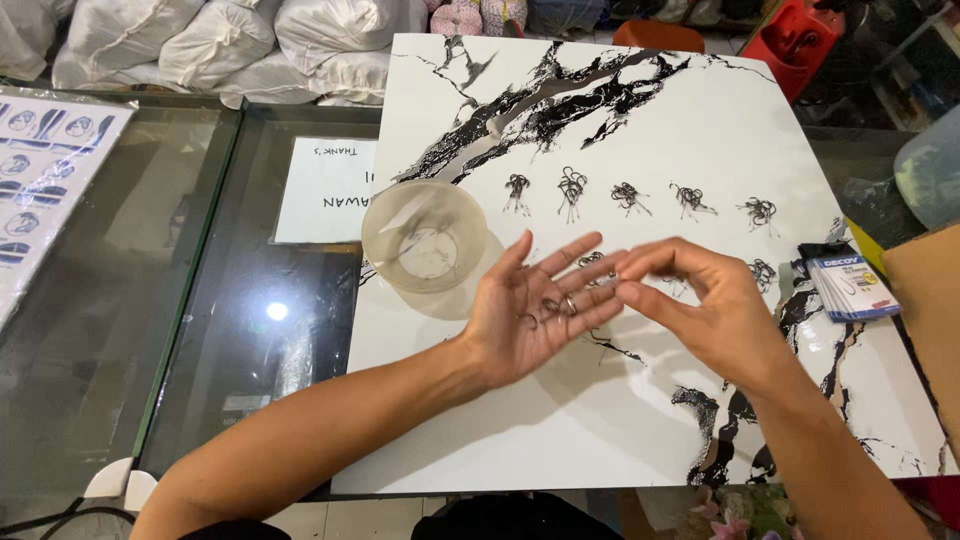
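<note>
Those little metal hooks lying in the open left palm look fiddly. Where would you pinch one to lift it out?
Probably by the straight shank, not the curved end. The hooks lie flat in the upturned left hand, so the right hand could best come from above with a thumb-and-forefinger grip. Their points are too small to see.

A glass counter (200, 300) carries a square marble-patterned slab (560, 420), white with black veins. On the slab's left edge stands a clear plastic bowl (424, 236). Five small heaps of dark hooks (572, 190) lie in a row across the slab's middle, and another heap (762, 272) sits lower at the right. A stack of small packets (850, 285) rests at the slab's right edge. Directly on the glass lie a white paper sheet (325, 190), partly under the slab, and a printed sheet in plastic (45, 170) at the far left.
</note>
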